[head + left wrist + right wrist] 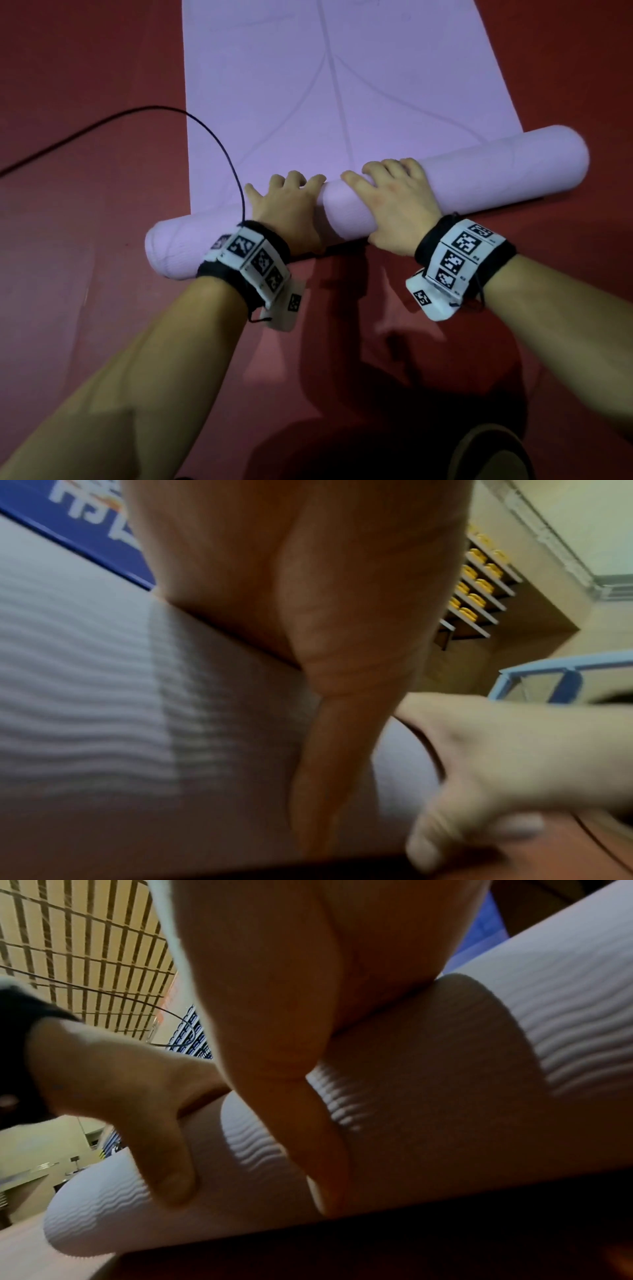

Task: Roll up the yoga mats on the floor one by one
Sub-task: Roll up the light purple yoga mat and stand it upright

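A lilac yoga mat (308, 85) lies flat on the red floor, running away from me. Its near end is wound into a thick roll (479, 164) that lies slanted, with the right end farther away. My left hand (287, 205) sits on the middle of the roll, fingers curled over the top. My right hand (390, 202) grips the roll just to the right, fingers over the top and thumb down the near side. In the left wrist view my palm (308, 588) presses the ribbed roll (85, 696). The right wrist view shows my right hand (291, 988) on the roll (445, 1096).
A black cable (219, 144) arcs from my left wrist across the mat's left edge and over the red floor (85, 68). The left wrist view shows a far shelf with yellow items (476, 582) and a blue frame (548, 674).
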Motion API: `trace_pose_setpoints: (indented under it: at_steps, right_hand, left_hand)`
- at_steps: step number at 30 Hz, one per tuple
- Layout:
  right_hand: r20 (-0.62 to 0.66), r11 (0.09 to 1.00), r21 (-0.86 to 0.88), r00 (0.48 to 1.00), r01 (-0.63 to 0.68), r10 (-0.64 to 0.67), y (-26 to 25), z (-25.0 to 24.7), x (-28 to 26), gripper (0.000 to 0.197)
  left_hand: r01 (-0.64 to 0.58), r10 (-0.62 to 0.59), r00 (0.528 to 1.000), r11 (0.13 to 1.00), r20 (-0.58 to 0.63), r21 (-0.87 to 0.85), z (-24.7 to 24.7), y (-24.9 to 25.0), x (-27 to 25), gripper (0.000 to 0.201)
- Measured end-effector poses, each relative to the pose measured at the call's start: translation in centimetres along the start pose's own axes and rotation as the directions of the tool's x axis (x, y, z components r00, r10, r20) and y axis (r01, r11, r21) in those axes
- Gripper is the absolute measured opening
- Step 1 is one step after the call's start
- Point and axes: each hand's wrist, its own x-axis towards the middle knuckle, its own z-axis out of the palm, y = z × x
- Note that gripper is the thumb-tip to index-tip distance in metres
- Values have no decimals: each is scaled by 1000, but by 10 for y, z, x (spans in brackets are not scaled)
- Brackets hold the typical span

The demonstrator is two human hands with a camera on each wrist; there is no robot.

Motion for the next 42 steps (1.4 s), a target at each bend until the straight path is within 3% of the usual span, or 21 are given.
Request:
trace_pose_setpoints:
  at_steps: [3,5,9,16,25,28,33,37,40,42]
  right_hand:
    - [95,1000,25,995,10,-12,3,-8,12,100]
    - [166,999,51,986,6,-15,6,-14,21,107]
    - [188,997,78,981,28,-43,10,-18,26,111]
    - [-9,999,-18,999,-39,39,3,0,14,104]
    - [82,999,43,996,-30,27,10,-11,32,97]
    - [77,998,60,997,-10,6,14,-11,36,102]
    - [-116,999,34,993,-19,23,14,5,18,107]
    - [-144,999,31,988,-43,47,11,8,16,106]
    - [-120,998,35,992,-45,49,14,4,24,102]
    - [-77,999,42,996,-34,37,17,1,29,101]
  left_hand:
    - [31,-25,989,999,-147,44,13,5,-7,101]
    - [37,-35,986,999,-165,11,12,3,-4,99]
    - [8,-12,996,999,-86,-40,1,-3,6,97]
    - [28,-17,993,995,120,-94,-22,-12,32,107]
    - [49,-48,986,999,-160,3,4,-1,13,111]
    - [43,-45,986,999,-158,-19,2,-3,18,103]
    - [31,-33,996,999,-89,-21,-8,-5,22,102]
    - [33,-36,997,999,-69,-36,-12,-7,26,105]
    - [45,-49,992,998,-118,-37,-7,-5,23,107]
    - [58,-61,975,998,-216,-21,5,-2,19,108]
